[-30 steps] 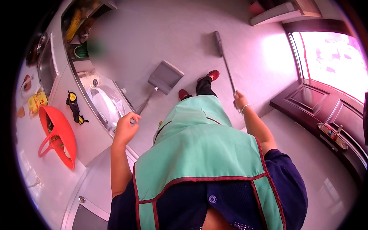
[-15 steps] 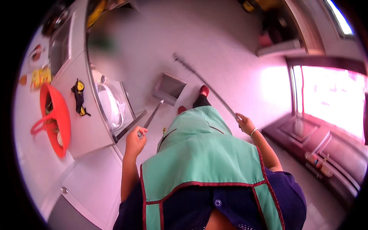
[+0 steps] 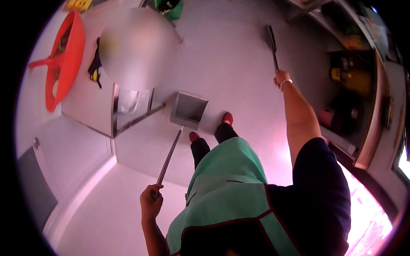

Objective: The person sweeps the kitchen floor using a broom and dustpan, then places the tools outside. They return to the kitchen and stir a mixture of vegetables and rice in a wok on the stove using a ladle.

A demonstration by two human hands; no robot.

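Note:
My left hand (image 3: pixel 151 202) is closed around the upper end of a long dark handle. That handle runs down to a grey dustpan (image 3: pixel 186 108), which sits on the floor just ahead of my red shoes. Far out to the front right, my right hand (image 3: pixel 282 78) grips a broom (image 3: pixel 273 49) by its stick. The broom's dark head points away from me and is smeared by motion, so whether it touches the floor I cannot tell.
On the left, a red basket (image 3: pixel 70 64) with a handle rests on a white counter, beside a black and yellow item (image 3: pixel 94 70). A blurred round patch hides part of that side. An open cabinet door (image 3: pixel 141 118) juts out. At right stands a shelf unit (image 3: pixel 368 128) holding several things.
My right arm has stretched forward and right, swinging the broom away from the dustpan. My body and view have turned rightward. The dustpan stays on the floor, still held by my left hand.

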